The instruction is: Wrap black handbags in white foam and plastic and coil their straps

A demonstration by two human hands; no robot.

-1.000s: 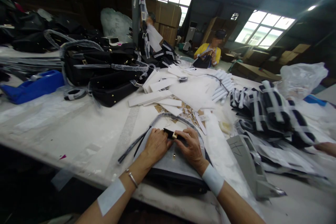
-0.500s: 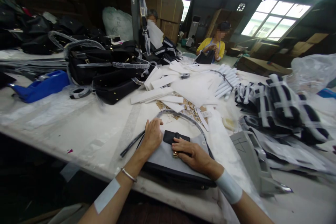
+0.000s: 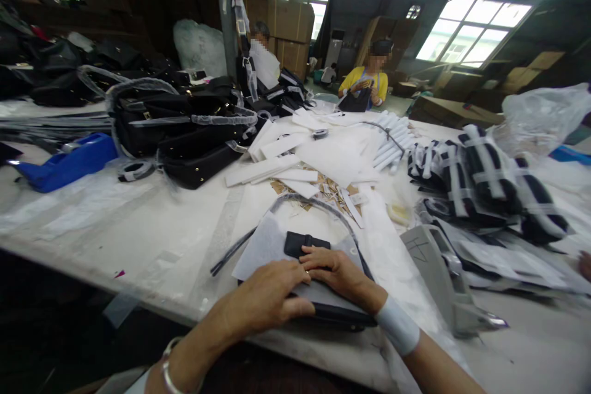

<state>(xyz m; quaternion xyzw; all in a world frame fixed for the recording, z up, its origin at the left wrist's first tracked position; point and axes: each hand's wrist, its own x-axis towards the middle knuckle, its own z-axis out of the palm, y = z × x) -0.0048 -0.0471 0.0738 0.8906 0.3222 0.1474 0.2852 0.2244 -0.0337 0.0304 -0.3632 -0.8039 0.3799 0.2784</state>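
A black handbag (image 3: 341,315) lies in front of me, with thin pale wrapping sheet (image 3: 258,239) over its face and a long handle (image 3: 339,212) arched behind it. On the sheet sits a black tab (image 3: 295,244) with a loop. My left hand (image 3: 277,292) is curled over the bag's front, fingers bent forward and thumb at the dark edge, gripping there; what lies beneath is hidden. My right hand (image 3: 337,274) rests flat on the bag, fingers stretched across the tab's lower end. The fingertips of both hands meet.
A grey tape dispenser (image 3: 436,277) stands close on the right, before wrapped black bundles (image 3: 489,178). Black bags (image 3: 198,160) and a blue dispenser (image 3: 69,160) are on the left. White strips (image 3: 263,169) lie ahead. A person in yellow (image 3: 362,83) works beyond the table.
My left hand has moved from the bag's upper left side down and toward the right hand, now covering the gold clasp. The right hand stays on the bag.
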